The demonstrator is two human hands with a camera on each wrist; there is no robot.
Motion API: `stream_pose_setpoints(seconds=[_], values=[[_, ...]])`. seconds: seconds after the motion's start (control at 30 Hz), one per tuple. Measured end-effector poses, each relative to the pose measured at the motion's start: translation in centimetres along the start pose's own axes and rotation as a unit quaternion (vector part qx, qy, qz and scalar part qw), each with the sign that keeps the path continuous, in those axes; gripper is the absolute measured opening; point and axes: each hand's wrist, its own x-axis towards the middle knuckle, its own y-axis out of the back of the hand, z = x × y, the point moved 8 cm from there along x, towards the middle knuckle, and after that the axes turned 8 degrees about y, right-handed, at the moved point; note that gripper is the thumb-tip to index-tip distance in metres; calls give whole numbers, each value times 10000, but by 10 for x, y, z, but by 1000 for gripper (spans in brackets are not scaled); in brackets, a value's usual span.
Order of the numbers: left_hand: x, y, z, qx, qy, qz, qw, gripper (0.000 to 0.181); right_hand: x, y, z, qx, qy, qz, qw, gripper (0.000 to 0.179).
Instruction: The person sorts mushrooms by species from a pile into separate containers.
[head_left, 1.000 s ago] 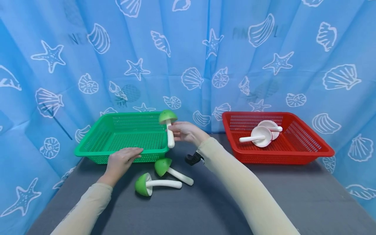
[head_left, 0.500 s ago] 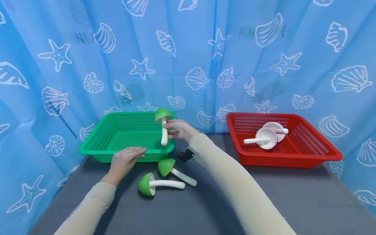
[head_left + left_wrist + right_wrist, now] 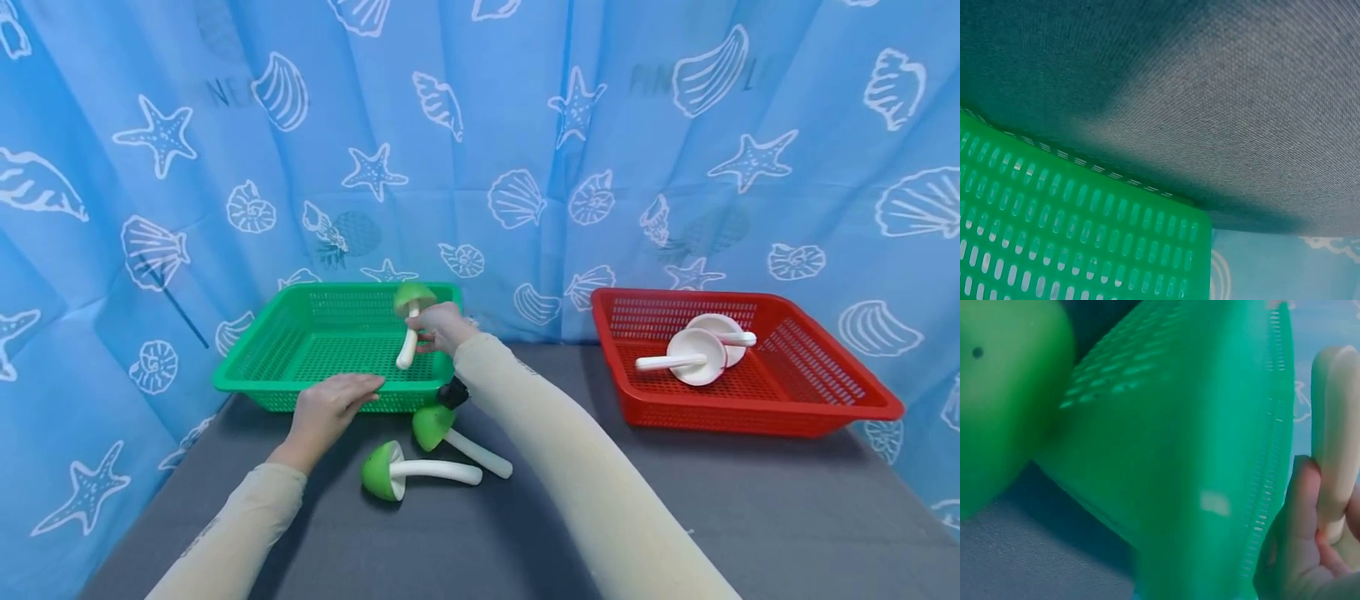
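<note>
My right hand (image 3: 442,325) pinches the white stem of a toy mushroom with a green cap (image 3: 414,298), above the right side of the green basket (image 3: 247,385). In the right wrist view the fingers (image 3: 1304,512) curl round the pale stem (image 3: 1338,425). My left hand (image 3: 333,408) rests at the basket's front rim with its fingers extended. It is outside the left wrist view, which shows the basket's slotted wall (image 3: 1085,206). Two more green-capped mushrooms lie on the table before the basket: a nearer one (image 3: 384,472) and one against its front right corner (image 3: 432,427).
A red basket (image 3: 757,414) stands at the right, holding two mushrooms (image 3: 693,357) with white undersides and stems. Behind everything hangs a blue curtain (image 3: 480,125) with shell prints. The table (image 3: 420,550) has a dark grey cloth.
My right hand has carried the mushroom leftward from the basket's right edge to over its inside, slightly lower. The left hand stays at the rim. The head view has shifted a little.
</note>
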Motion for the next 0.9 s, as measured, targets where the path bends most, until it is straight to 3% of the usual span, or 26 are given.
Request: stream_pose_setpoints(seconds=[0.23,0.47,0.9], values=[[4,-4,5,-47,-159,14,9999,49,-2,6,9,-14,-49,251,9997,52],[6,-7,5,-38,-117,-36,9999,46,-3,8,8,-166,212,122,9996,38],[-2,-1,-2,142,122,-108,9998,53,-27,24,-4,-195,327,-278,9989,38]])
